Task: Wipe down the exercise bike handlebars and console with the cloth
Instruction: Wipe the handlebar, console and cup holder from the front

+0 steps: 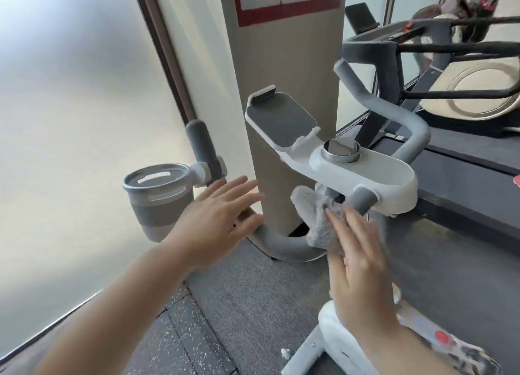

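Observation:
A fluffy grey cloth point(319, 218) lies against the grey handlebar point(284, 246) just below the white console point(371, 172) of the exercise bike. My right hand point(357, 259) presses on the cloth with straight fingers, near the short grey stub under the console. My left hand point(222, 220) is spread flat, fingers extended, over the left bend of the handlebar; whether it touches the bar is unclear. The console carries a round metal dial point(341, 149) and a tilted grey tablet holder point(281, 118).
A grey cup holder point(157, 197) is clamped to the left handlebar upright. A beige pillar point(281, 65) stands right behind the bike. A treadmill point(464, 155) and another machine fill the right side. The white bike frame point(323, 343) runs below my right hand.

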